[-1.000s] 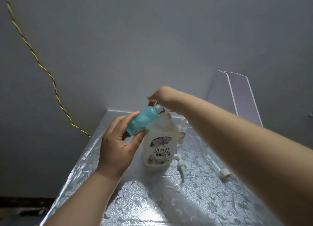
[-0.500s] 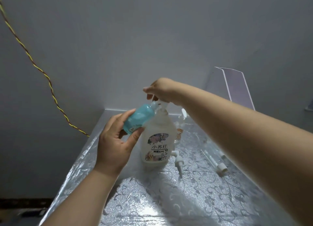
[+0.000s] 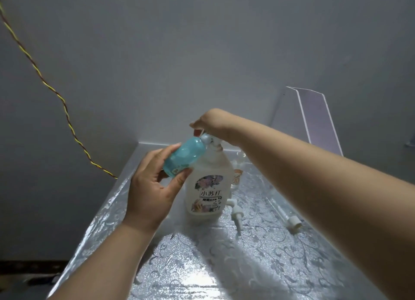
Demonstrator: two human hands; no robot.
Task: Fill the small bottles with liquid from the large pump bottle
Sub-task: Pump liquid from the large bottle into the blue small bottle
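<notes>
Over the past second little had moved: the right hand (image 3: 213,122) had bobbed slightly on the pump head (image 3: 207,139), while the small blue bottle (image 3: 183,159) stayed tilted at the spout. The left hand (image 3: 152,194) gripped that bottle by its lower end, thumb on the near side and fingers curled round the far side, with its open neck touching the spout. The right hand lay over the pump head with its fingers bent down around it and the thumb tip showing beside the spout. How tightly it held could not be told. The large pump bottle (image 3: 208,187) stood upright on the silver patterned table (image 3: 202,266), near the far edge. Filling of the blue bottle appeared to be under way, though its tinted wall hid the level. Just right of the large bottle and partly hidden by it, a second small bottle (image 3: 237,178) with an orange label stood upright, its contents unreadable. A loose white pump (image 3: 237,214) lay just right of the large bottle's base, and another pump (image 3: 292,223) lay further right, beside the right forearm. By that showing, capping had not yet been done, and at least one fill probably remained.
</notes>
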